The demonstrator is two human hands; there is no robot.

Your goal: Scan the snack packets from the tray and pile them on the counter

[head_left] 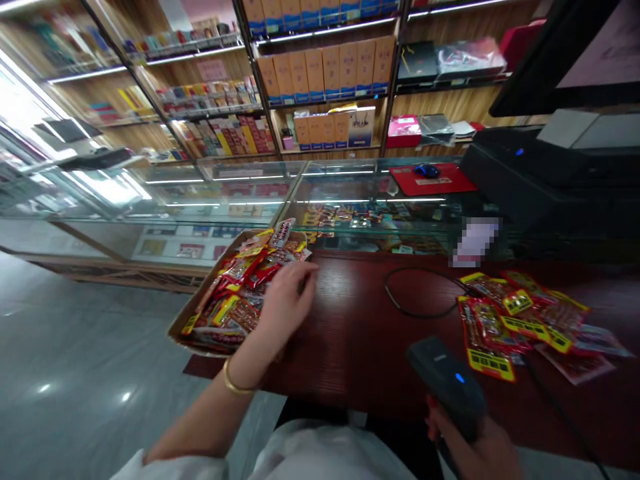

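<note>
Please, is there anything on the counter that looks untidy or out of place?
Mildly odd: snack packets lie in a loose, overlapping heap at right, near the scanner, while similar ones fill the box at left.

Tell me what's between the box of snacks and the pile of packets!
In the head view: the left hand at the box, bare counter, then a looped black cable by the pile. Lower down, the right hand holds a scanner.

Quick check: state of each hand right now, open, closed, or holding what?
Left hand: curled at the box of snack packets; cannot tell whether it grips anything.
Right hand: closed, holding a barcode scanner.
</note>
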